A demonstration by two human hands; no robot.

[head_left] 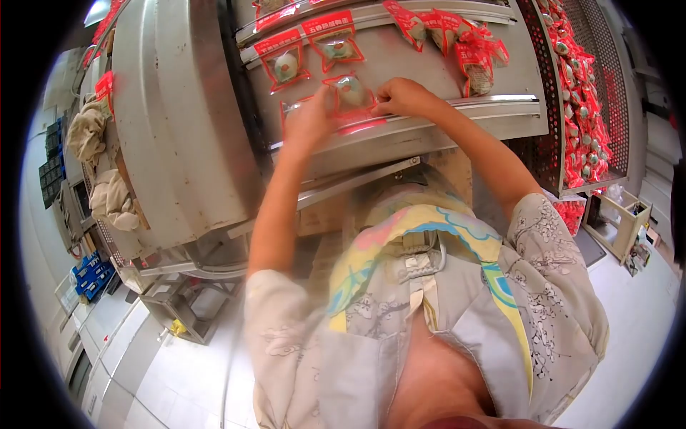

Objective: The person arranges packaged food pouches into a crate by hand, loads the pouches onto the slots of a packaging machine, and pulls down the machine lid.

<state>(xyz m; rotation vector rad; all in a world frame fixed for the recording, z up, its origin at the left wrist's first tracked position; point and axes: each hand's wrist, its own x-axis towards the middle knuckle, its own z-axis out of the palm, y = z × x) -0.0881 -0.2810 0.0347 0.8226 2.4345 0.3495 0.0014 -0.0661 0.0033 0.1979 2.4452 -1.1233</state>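
Observation:
A clear, red-edged egg packet lies at the front of the metal work surface, a pale greenish egg showing inside. My right hand pinches its right edge with closed fingers. At the packet's left side is my left hand, smeared by motion, so its fingers are unclear. Part of another red packet shows beneath and beside the left hand. Just behind lie two more flat packets, a left egg packet and a right egg packet, each with an egg inside.
Several jumbled egg packets lie at the back right of the surface. A metal rail runs along the front edge. On the right, a perforated metal bin holds many packets. A large steel housing stands on the left.

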